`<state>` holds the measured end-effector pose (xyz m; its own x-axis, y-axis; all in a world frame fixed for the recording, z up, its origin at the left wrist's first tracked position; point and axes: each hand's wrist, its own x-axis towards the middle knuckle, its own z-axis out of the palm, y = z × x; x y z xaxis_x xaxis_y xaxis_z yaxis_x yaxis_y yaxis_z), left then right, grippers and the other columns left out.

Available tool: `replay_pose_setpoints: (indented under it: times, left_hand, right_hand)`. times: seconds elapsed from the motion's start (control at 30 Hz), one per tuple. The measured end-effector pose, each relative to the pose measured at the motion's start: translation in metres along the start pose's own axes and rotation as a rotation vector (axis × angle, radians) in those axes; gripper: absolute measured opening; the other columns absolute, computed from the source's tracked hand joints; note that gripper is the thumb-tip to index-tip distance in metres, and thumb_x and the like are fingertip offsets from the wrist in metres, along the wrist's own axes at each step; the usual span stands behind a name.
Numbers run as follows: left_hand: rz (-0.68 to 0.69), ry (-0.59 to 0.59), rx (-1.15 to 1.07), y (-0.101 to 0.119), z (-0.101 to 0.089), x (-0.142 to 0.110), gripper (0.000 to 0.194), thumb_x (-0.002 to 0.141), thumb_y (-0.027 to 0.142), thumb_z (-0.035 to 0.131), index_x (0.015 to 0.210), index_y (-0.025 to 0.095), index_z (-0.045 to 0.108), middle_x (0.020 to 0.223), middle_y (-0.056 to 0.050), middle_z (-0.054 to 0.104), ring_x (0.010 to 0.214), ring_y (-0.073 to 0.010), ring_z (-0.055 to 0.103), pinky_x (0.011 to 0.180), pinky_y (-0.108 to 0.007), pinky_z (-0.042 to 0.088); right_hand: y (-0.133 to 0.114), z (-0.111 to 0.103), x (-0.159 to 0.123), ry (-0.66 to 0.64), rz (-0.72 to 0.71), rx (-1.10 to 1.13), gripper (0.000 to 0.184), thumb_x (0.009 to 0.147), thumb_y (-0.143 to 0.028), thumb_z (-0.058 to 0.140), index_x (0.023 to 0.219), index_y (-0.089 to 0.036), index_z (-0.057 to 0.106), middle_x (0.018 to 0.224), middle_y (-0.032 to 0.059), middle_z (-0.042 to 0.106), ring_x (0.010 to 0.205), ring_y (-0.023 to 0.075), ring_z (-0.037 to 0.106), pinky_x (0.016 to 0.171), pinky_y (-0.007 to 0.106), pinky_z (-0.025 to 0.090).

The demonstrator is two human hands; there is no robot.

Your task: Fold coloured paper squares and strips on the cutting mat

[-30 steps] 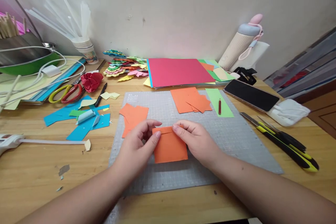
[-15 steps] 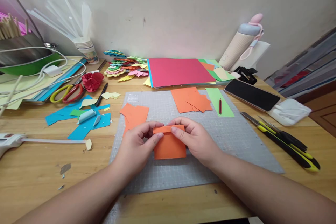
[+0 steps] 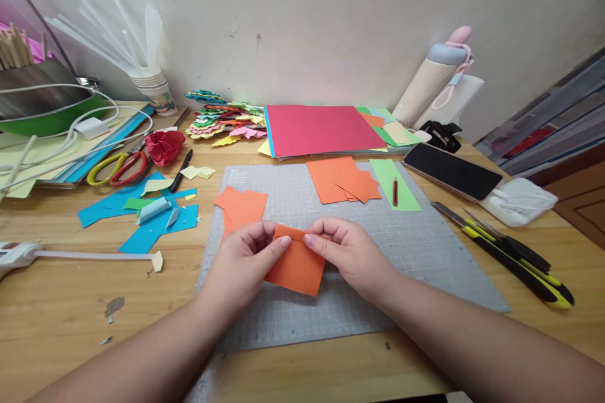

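Observation:
A piece of orange paper (image 3: 297,268) with a narrow fold along its top edge is held over the grey cutting mat (image 3: 378,289). My left hand (image 3: 248,256) pinches it near the top left, thumb in front and fingers behind. On the other side my right hand (image 3: 352,252) grips the same top edge, its thumb pressed on the fold. Both thumbs are close together. Orange paper scraps (image 3: 243,206) lie on the mat just beyond my left hand. Farther back are more orange pieces (image 3: 335,179) and a green strip (image 3: 385,186) with a short pencil (image 3: 396,192) on it.
Right of the mat lie a utility knife (image 3: 515,258), black-handled scissors (image 3: 524,252) and a phone (image 3: 452,170). Blue paper scraps (image 3: 142,233), a black pen (image 3: 181,171) and scissors with red and yellow handles (image 3: 118,167) are at left. A red sheet (image 3: 326,129) lies behind.
The orange paper has tilted, its lower edge now slanting down to the right. My thumbs have come closer together along the fold. Both hands keep hold of it.

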<state>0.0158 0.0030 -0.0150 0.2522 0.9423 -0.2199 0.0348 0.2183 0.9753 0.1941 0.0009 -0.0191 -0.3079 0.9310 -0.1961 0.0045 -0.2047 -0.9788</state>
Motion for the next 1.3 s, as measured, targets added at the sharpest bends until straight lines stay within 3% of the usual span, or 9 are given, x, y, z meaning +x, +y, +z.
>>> replay_pose_setpoints:
  times: [0.23, 0.5, 0.83, 1.13, 1.3]
  left_hand:
    - [-0.037, 0.047, -0.039, 0.0001, -0.002, 0.0009, 0.019, 0.077, 0.036, 0.067, 0.085, 0.02, 0.071, 0.082, -0.002, 0.072, 0.071, -0.0143, 0.062, 0.063, -0.024, 0.05]
    - [-0.036, 0.099, 0.016, 0.0017, -0.0013, -0.0004, 0.021, 0.076, 0.039, 0.067, 0.084, 0.019, 0.072, 0.075, -0.002, 0.07, 0.064, -0.0136, 0.059, 0.057, -0.023, 0.046]
    - [-0.021, 0.077, 0.0, 0.0064, 0.0013, -0.0031, 0.021, 0.076, 0.038, 0.066, 0.074, 0.017, 0.069, 0.067, 0.0, 0.066, 0.059, -0.0106, 0.053, 0.054, -0.021, 0.042]
    - [-0.01, -0.062, 0.145, 0.0043, 0.0042, -0.0073, 0.024, 0.078, 0.038, 0.062, 0.07, 0.015, 0.063, 0.066, -0.001, 0.061, 0.061, -0.0116, 0.05, 0.056, -0.023, 0.038]
    - [-0.047, -0.123, 0.126, 0.0054, 0.0036, -0.0061, 0.028, 0.078, 0.04, 0.06, 0.067, 0.015, 0.057, 0.063, 0.001, 0.055, 0.058, -0.01, 0.044, 0.052, -0.022, 0.033]
  right_hand:
    - [0.0016, -0.0004, -0.0001, -0.046, 0.053, 0.088, 0.024, 0.081, -0.039, 0.061, 0.074, -0.017, 0.055, 0.065, -0.003, 0.051, 0.058, 0.0095, 0.043, 0.057, 0.025, 0.033]
    - [-0.0002, 0.0007, -0.0009, -0.039, 0.019, -0.034, 0.024, 0.081, -0.04, 0.059, 0.073, -0.018, 0.054, 0.065, -0.0028, 0.05, 0.058, 0.0104, 0.041, 0.057, 0.025, 0.033]
    - [0.0007, 0.0031, -0.0031, -0.046, -0.012, -0.067, 0.02, 0.083, -0.036, 0.057, 0.074, -0.018, 0.054, 0.065, -0.0031, 0.049, 0.058, 0.0099, 0.041, 0.054, 0.024, 0.032]
    - [-0.0004, 0.0028, -0.0073, -0.112, -0.058, -0.235, 0.021, 0.085, -0.032, 0.054, 0.07, -0.019, 0.049, 0.061, -0.0046, 0.042, 0.056, 0.0092, 0.036, 0.05, 0.024, 0.029]
    - [-0.0018, -0.0009, -0.0068, -0.185, -0.003, -0.116, 0.024, 0.083, -0.034, 0.057, 0.067, -0.017, 0.05, 0.057, -0.005, 0.042, 0.052, 0.008, 0.034, 0.048, 0.022, 0.026]
